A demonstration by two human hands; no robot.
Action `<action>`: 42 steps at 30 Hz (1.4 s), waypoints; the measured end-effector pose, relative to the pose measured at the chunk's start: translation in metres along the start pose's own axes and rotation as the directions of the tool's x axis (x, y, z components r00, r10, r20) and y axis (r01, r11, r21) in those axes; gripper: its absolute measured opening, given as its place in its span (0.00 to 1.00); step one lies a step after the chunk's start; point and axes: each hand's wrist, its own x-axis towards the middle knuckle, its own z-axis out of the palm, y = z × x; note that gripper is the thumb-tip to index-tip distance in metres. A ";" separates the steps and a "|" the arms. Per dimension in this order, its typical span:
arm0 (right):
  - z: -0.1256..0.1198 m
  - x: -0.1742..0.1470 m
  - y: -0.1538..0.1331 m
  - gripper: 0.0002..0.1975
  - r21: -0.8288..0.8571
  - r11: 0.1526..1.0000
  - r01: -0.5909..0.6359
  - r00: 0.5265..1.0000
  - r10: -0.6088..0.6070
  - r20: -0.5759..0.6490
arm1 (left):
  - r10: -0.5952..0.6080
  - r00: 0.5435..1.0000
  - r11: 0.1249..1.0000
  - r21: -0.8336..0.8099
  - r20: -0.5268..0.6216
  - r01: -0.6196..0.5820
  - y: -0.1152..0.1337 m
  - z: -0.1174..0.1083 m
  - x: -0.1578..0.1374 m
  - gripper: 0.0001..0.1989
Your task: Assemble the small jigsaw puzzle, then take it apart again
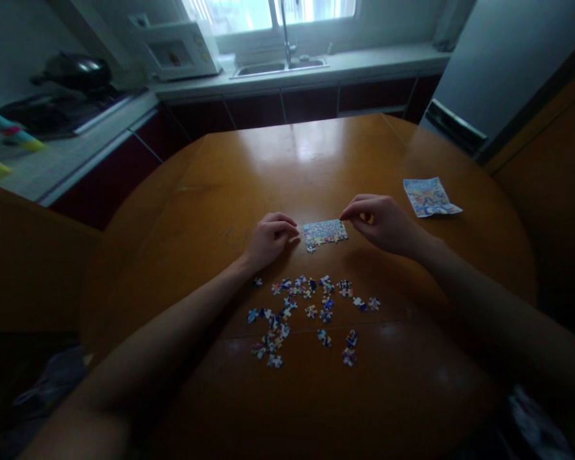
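Observation:
A partly assembled jigsaw puzzle (324, 232) lies flat on the wooden table, its lower edge uneven with bare tabs. My left hand (272, 236) rests just left of it, fingers loosely bent and slightly apart, with nothing visible between them. At the puzzle's upper right corner, the thumb and fingertips of my right hand (378, 222) come together on its edge. Whether a separate small piece is in that pinch is too small to tell. Loose jigsaw pieces (273, 335) are scattered nearer to me, some in clumps, with more pieces (326, 300) below the puzzle.
A creased picture sheet (430, 197) lies on the right of the round-ended table (249, 166). Beyond the table are a counter with a sink (282, 68), a white microwave (179, 51) and a dark pan (79, 70) on the stove. A refrigerator (498, 64) stands at right.

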 end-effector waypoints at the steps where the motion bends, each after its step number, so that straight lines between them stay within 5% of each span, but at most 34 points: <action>1: 0.000 0.000 -0.001 0.10 0.004 1.000 0.007 1.000 -0.007 0.017 | 0.002 1.000 1.000 -0.003 -0.001 -0.002 0.000 0.000 0.000 0.10; 22: 0.016 -0.009 -0.004 0.09 -0.023 0.997 0.073 0.930 -0.060 0.364 | 0.015 1.000 1.000 0.006 -0.017 -0.014 0.001 0.001 0.000 0.10; 36: 0.046 -0.019 -0.006 0.06 0.008 0.992 0.127 0.890 -0.118 0.440 | -0.010 1.000 1.000 0.004 -0.007 0.010 0.006 0.001 0.000 0.11; 42: 0.061 -0.023 -0.013 0.07 0.028 0.985 0.171 0.910 -0.168 0.379 | -0.004 1.000 1.000 -0.014 -0.012 0.004 0.004 0.004 -0.001 0.11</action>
